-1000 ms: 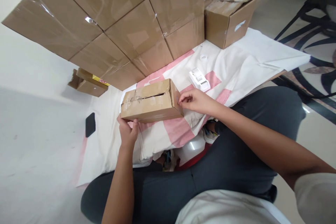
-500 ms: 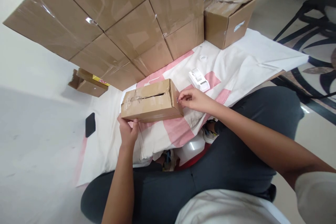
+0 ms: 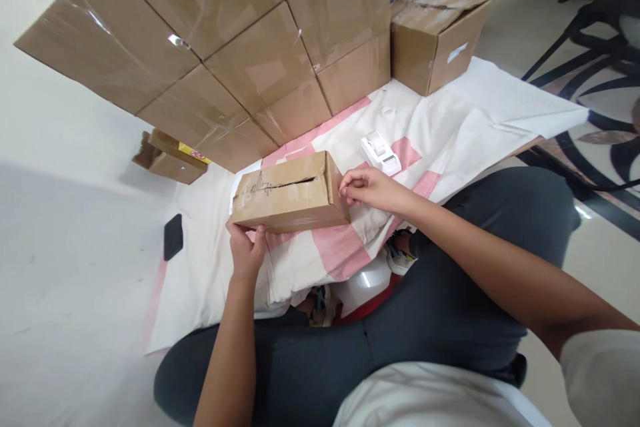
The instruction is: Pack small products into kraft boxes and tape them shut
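Observation:
A small cardboard box (image 3: 295,208) with scribbled writing and a slit along its top rests on the cloth in front of me. My left hand (image 3: 247,245) grips its near left corner, thumb on the front side and fingers partly hidden behind the box. At the box's right end, my right hand (image 3: 364,188) has its fingers curled in a pinch close to the end face. Whatever those fingertips hold, if anything, is too small to make out. A white tape dispenser (image 3: 381,153) stands just beyond my right hand.
Tall stacked cardboard boxes (image 3: 240,53) stand behind. Another carton (image 3: 435,40) sits at the back right, and an open small box (image 3: 170,159) at the left. A black phone (image 3: 173,237) lies on the pink-and-white cloth (image 3: 343,250). A white wall (image 3: 65,213) borders the left.
Almost nothing differs. The view has shifted slightly, and my right hand's fingers stay pinched by the box's end.

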Demonstrator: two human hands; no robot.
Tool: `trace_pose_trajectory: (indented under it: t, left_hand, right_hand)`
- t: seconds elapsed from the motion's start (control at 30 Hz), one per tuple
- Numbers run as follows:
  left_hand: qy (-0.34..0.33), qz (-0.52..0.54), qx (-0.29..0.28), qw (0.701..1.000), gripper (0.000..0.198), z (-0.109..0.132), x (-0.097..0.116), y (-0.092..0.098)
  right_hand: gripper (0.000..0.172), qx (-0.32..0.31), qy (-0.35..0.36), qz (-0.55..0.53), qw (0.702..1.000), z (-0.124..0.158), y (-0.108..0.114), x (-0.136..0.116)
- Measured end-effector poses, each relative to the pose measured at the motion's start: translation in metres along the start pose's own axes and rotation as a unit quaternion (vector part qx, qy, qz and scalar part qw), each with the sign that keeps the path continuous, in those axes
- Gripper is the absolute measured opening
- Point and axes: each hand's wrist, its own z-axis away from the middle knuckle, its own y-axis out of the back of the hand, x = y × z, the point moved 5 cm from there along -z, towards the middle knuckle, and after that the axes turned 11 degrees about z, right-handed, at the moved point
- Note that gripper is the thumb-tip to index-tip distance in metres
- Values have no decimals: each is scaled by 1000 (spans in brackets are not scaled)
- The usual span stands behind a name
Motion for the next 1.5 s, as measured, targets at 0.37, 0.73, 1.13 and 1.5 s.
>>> trace_pose_trajectory:
  t: [0.37,0.73,1.13,1.5]
  left_hand:
    - [0,10,1,1000,49,-1,1,-1]
    - [8,2,-3,1000,48,0,-1,-2]
    - [15,-3,-1,1000,44,0,-2,-1]
    - [23,-8,3,1000,46,-1,-1,-2]
  right_hand:
    - [3,30,18,-7,999,-1,1,1]
    - [4,50,27,23,998,-3,-1,9]
    - [7,42,29,46,998,-5,1,6]
    - [10,-34,32,89,995,-4,2,5]
